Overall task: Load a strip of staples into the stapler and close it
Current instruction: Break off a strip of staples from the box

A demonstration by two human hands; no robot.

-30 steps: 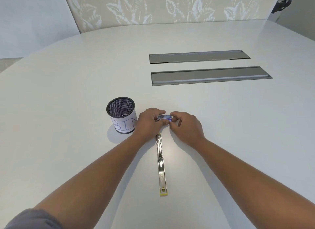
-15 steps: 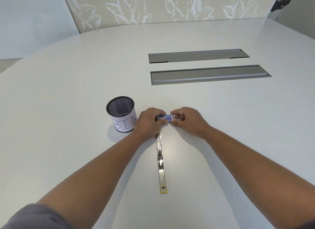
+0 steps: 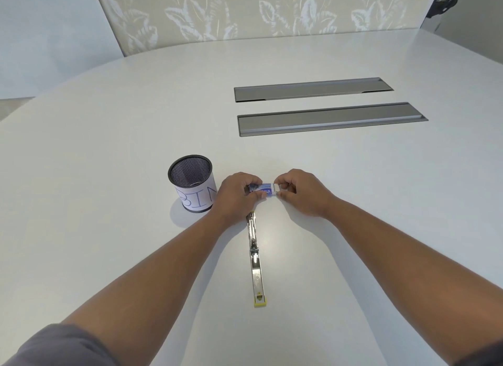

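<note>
Left fingers (image 3: pixel 251 186) pinch the near-left end of a small blue-and-white staple box (image 3: pixel 263 189), thumb below and fingertips curled over the top. Right fingers (image 3: pixel 283 182) pinch the box's other end, at a pale edge that sticks out there (whether that is a flap or an inner tray I cannot tell). No loose staple strip shows. The box sits low between the two hands, right at the worktop (image 3: pixel 353 216); whether it touches the surface is hidden.

Left hand (image 3: pixel 236 197) comes in from the lower left, right hand (image 3: pixel 302 192) from the lower right, both forearms bare and stretched forward, a grey sleeve (image 3: pixel 62 346) at the bottom corner.

Just below the hands lies the stapler (image 3: pixel 255 256), swung fully open and flat, a long thin metal line running toward the camera. Its far end tucks under the left wrist; its near end carries a small yellow tip. Nothing grips it.

Left of the left hand, close beside it, stands a black mesh cup (image 3: pixel 192 186), upright, wrapped in white paper lettered "BIN".

Further back on the worktop, well apart from the action, two long grey metal covers (image 3: pixel 332 119) lie one behind the other. Beyond the curved far edge, a leaf-patterned wall (image 3: pixel 258 11).
</note>
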